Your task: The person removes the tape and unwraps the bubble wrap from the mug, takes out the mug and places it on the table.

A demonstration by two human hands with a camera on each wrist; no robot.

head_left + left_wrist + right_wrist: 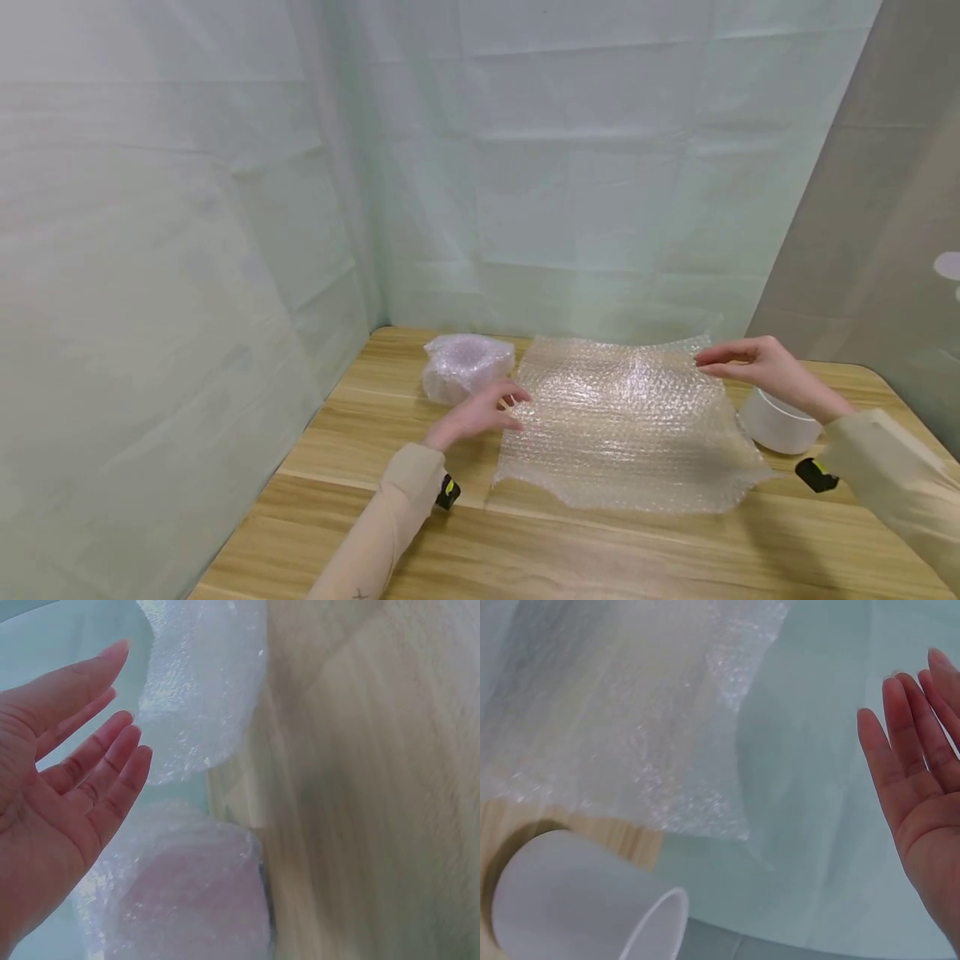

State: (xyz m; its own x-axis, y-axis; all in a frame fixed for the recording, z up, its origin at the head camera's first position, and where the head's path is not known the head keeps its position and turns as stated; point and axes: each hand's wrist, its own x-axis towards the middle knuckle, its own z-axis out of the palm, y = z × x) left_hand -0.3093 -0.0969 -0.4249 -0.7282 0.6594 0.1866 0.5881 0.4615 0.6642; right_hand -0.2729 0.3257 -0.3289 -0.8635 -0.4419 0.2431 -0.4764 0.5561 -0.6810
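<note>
A sheet of clear bubble wrap (622, 425) lies spread over the wooden table, its far edge slightly raised. My left hand (483, 410) hovers at its left edge with fingers loosely bent and nothing between them. By the far right corner is my right hand (761, 371); in the right wrist view its fingers (904, 735) are extended and apart from the sheet. Left of the sheet sits a bundle (467, 367) wrapped in bubble wrap, pinkish inside in the left wrist view. A white cup (780, 423) stands at the sheet's right edge, partly behind my right forearm.
The wooden table (352, 500) has a left edge beside a pale hanging sheet (187, 292). Another pale curtain (585, 183) hangs behind the table, with a greyer panel (885, 208) at the right. Dark wrist devices (447, 492) hang below both cuffs.
</note>
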